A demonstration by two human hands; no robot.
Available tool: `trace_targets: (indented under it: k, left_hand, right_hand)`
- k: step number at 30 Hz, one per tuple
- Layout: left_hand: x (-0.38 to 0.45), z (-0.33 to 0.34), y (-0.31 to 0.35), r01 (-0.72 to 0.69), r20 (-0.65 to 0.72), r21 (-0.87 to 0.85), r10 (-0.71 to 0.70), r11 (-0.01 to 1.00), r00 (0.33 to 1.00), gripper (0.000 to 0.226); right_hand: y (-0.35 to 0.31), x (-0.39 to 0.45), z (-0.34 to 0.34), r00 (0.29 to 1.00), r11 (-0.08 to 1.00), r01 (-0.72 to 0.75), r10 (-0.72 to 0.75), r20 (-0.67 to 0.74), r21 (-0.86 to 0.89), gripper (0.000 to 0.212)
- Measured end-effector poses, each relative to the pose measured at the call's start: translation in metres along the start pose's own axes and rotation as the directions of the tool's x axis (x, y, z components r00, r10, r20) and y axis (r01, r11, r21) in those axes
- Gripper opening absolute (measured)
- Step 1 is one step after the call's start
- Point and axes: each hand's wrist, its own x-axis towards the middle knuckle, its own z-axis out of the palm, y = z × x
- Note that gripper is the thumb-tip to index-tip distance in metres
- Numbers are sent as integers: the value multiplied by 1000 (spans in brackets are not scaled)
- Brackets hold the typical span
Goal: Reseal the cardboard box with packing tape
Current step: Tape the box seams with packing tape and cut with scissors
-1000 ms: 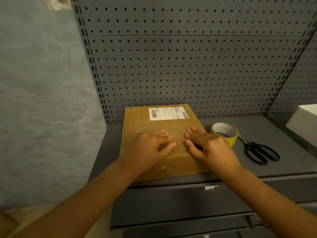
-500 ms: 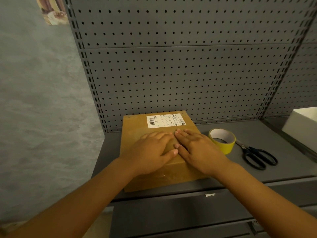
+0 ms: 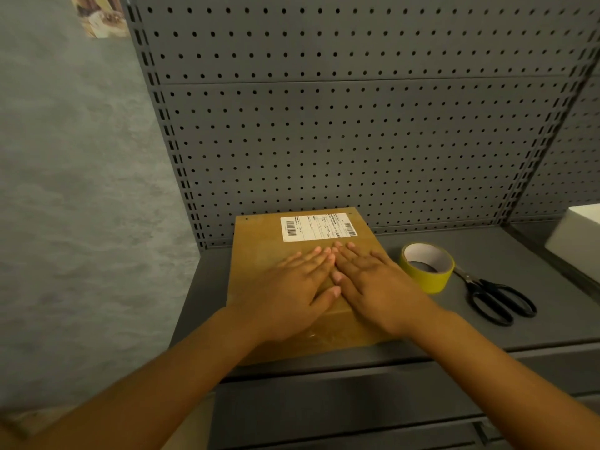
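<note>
Overhead, both hands (image 3: 334,287) press flat, fingers (image 3: 319,254) outstretched, on the cardboard box (image 3: 259,245) atop a grey shelf (image 3: 422,326) before pegboard (image 3: 357,141).

Black scissors (image 3: 496,295) on grey shelf (image 3: 506,251); pegboard (image 3: 357,141) behind.

A grey metal pegboard (image 3: 357,141) rises behind a grey table (image 3: 487,319) with drawer fronts (image 3: 357,404) below. To the left stands a mottled grey-green wall (image 3: 71,206) bearing a partly visible picture (image 3: 100,14). Light is dim and warm.
</note>
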Motion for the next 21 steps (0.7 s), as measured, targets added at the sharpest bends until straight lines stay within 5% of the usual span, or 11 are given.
trace_targets:
  k: [8, 12, 15, 18, 21]
  left_hand:
    - [-3, -1, -1, -4, -34, -21, 4, 1000, 999, 61]
    - [-2, -1, -2, -34, -88, -86, 26, 996, 996, 58]
    - [-2, 1, -2, -42, -89, -111, 33, 993, 995, 56]
    - [-2, 3, -1, -42, -123, -145, 25, 989, 992, 54]
    - [0, -6, -6, -20, -172, -280, -30, 960, 985, 46]
  right_hand:
    - [-2, -7, -3, 999, 1000, 8, -8, 45, -7, 61]
    - [-1, -13, 2, 998, 1000, -4, 3, -59, -24, 83]
    - [0, -17, 7, 998, 1000, -16, 16, -59, 4, 71]
    - [-2, -16, 4, 996, 999, -7, 2, -94, -46, 90]
    - [-6, -12, -8, 998, 999, -41, 40, -39, -27, 66]
